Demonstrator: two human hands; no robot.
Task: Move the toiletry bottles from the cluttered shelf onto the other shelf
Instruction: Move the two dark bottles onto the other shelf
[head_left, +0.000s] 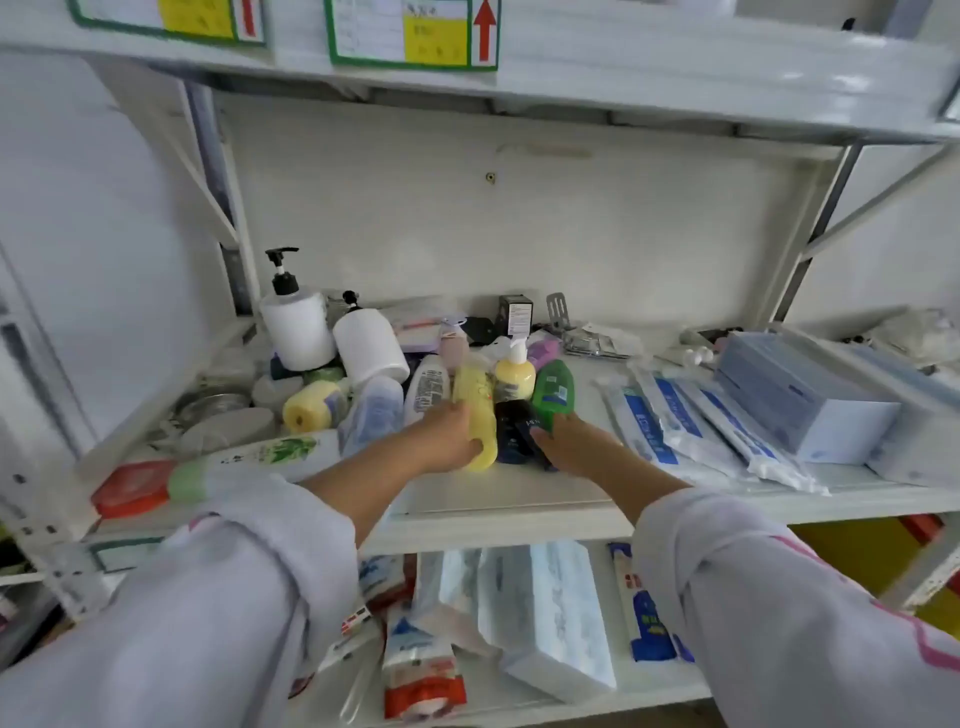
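Head view showed the pick-up step on the cluttered white metal shelf (519, 493), left hand (447, 441) grasping a lying yellow plastic bottle (474, 410), right hand (566, 441) grasping a dark navy bottle (517, 431); lifting clear likely came next.

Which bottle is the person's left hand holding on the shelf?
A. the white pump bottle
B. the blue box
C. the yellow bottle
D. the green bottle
C: the left hand has its fingers wrapped around the yellow bottle, while the right hand is at the dark bottle beside it.
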